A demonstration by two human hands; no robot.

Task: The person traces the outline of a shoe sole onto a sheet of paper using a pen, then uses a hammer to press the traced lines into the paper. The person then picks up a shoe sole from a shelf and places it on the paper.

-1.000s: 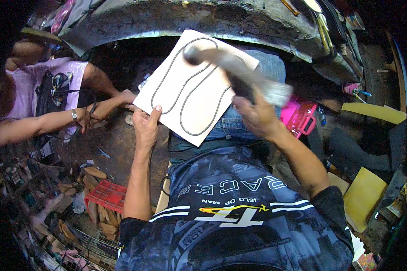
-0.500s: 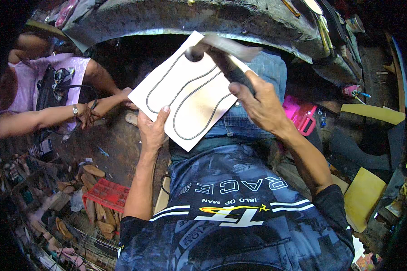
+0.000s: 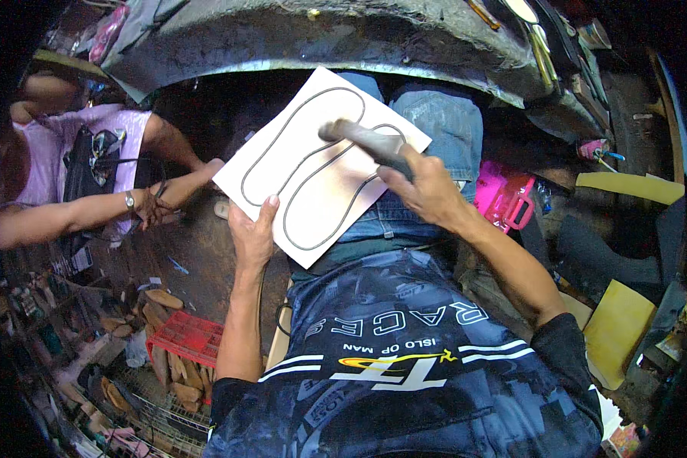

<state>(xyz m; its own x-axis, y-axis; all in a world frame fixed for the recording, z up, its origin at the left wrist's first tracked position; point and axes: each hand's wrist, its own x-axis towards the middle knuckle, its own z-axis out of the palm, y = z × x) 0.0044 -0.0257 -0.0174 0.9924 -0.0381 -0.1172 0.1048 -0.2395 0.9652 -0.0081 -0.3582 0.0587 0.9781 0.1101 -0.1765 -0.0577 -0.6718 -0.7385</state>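
Note:
A white board (image 3: pixel 301 130) lies tilted over my lap, with two thin dark sole-shaped outlines (image 3: pixel 285 221) on its face. My left hand (image 3: pixel 250 235) grips the board's near left edge, thumb on top and fingers hidden underneath. In my right hand (image 3: pixel 433 189) is a hammer (image 3: pixel 366 139), held by its dark handle. Motion smears the hammer. Its head is over the board between the two outlines; I cannot tell whether it touches the surface.
Ahead runs a worn grey bench (image 3: pixel 313 42). At left sits another person (image 3: pixel 91 145) with crossed forearms. A red crate (image 3: pixel 187 338) and wooden shoe lasts (image 3: pixel 164 298) are lower left. A pink plastic container (image 3: pixel 504 200) and yellow sheet (image 3: pixel 618 332) lie at right.
The hammer has swung down and left, from the board's far edge to over its middle. My right hand has moved slightly left and nearer. The board has shifted a little toward me.

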